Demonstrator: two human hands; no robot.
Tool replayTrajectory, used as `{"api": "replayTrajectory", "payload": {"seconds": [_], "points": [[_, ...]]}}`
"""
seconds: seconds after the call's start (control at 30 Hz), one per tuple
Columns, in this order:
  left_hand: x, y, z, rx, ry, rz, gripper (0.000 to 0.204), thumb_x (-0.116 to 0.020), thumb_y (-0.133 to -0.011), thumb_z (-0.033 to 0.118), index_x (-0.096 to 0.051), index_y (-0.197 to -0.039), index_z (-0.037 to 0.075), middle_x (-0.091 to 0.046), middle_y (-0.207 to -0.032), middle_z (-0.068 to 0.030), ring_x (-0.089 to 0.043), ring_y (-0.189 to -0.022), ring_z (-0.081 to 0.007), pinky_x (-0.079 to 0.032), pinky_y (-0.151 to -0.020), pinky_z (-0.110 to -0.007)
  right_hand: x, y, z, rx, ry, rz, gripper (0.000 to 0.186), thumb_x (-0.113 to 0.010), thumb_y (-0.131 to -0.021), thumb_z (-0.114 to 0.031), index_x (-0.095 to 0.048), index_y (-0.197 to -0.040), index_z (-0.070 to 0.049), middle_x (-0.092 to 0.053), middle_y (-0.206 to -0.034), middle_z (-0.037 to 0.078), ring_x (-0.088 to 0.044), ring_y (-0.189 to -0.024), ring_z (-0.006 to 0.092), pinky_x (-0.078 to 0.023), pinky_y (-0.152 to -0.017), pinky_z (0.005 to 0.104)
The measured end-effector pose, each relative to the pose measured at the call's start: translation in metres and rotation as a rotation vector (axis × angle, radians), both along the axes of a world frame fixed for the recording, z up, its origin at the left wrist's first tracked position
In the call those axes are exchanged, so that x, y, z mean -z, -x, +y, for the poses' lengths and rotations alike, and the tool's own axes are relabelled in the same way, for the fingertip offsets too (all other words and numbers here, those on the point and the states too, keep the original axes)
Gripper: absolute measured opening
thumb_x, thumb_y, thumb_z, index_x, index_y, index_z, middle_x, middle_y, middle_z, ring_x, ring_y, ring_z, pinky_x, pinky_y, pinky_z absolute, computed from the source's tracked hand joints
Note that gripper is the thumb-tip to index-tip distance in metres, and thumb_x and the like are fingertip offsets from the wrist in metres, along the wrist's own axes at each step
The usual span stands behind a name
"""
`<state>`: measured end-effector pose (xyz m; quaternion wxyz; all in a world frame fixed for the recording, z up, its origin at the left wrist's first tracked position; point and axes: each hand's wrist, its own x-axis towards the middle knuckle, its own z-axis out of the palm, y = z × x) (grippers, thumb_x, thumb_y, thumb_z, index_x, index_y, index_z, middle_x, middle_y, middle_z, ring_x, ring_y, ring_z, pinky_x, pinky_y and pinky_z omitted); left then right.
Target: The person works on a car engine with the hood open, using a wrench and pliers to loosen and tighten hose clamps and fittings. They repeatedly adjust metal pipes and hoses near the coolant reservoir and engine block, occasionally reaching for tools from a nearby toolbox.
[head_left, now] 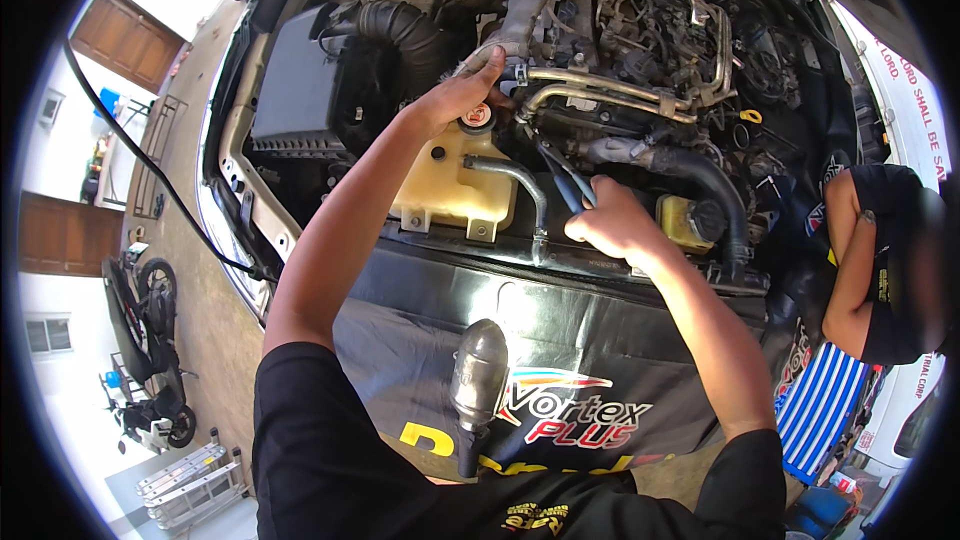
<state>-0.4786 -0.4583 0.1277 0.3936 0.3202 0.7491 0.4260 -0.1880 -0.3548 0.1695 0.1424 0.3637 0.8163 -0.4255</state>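
Note:
My right hand (615, 220) grips pliers (568, 180) with blue handles, their jaws reaching up to the end of a bent metal pipe (580, 94) at the front of the engine. My left hand (462, 102) is beside the white-topped cap (477, 116) of a yellowed plastic coolant reservoir (450, 186). Its thumb points up and its fingers curl in by the pipe ends; what they hold is hidden. A grey hose (522, 188) runs from the reservoir down to the front crossmember.
A black airbox (310, 90) stands left, a small yellowish reservoir (682, 230) right. A dark cover (600, 340) drapes the car's front; a shiny rounded metal object (480, 368) is before it. Another person (880, 260) leans in at right. Motorcycles (150, 340) and a folded ladder (190, 488) are left.

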Motion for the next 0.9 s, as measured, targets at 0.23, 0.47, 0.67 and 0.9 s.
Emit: {"api": "replayTrajectory", "payload": {"seconds": [0.23,0.47,0.67,0.9], "points": [[-0.026,-0.022,-0.003,-0.043,-0.047,-0.046,0.076,-0.034,-0.107,0.074,-0.052,-0.151,0.015,-0.078,-0.118,-0.0135,-0.073,-0.103,-0.0176,-0.052,-0.102,-0.035,0.007,-0.010,0.031,-0.021,0.125,0.105,0.030,-0.075,-0.072,-0.015,-0.055,-0.091,-0.004,-0.055,-0.071,0.005,-0.054,-0.059,0.0165,-0.043,-0.053,0.0354],[-0.026,-0.029,-0.004,-0.082,-0.087,0.074,0.075,-0.039,-0.106,0.073,-0.053,-0.151,0.014,-0.079,-0.115,-0.0115,-0.075,-0.099,-0.0167,-0.053,-0.098,-0.034,0.005,-0.005,0.038,-0.094,0.174,0.095,0.029,-0.075,-0.070,-0.014,-0.052,-0.087,-0.005,-0.053,-0.069,0.003,-0.047,-0.053,0.0112,-0.034,-0.047,0.0304],[-0.025,-0.027,-0.005,-0.063,-0.048,0.099,0.082,-0.043,-0.105,0.075,-0.054,-0.152,0.008,-0.075,-0.118,-0.0102,-0.065,-0.114,-0.0163,-0.046,-0.106,-0.033,0.007,-0.005,0.027,-0.021,0.172,0.045,0.034,-0.074,-0.068,-0.017,-0.058,-0.093,0.000,-0.062,-0.079,0.011,-0.058,-0.069,0.0203,-0.045,-0.063,0.0358],[-0.010,-0.023,-0.002,-0.021,-0.226,0.041,0.073,-0.048,-0.106,0.070,-0.053,-0.151,0.012,-0.070,-0.129,-0.0094,-0.075,-0.107,-0.0187,-0.048,-0.105,-0.035,-0.004,-0.001,0.013,0.018,0.169,0.054,0.030,-0.075,-0.072,-0.015,-0.054,-0.091,-0.005,-0.053,-0.069,0.002,-0.048,-0.055,0.0113,-0.037,-0.048,0.0314]]}}
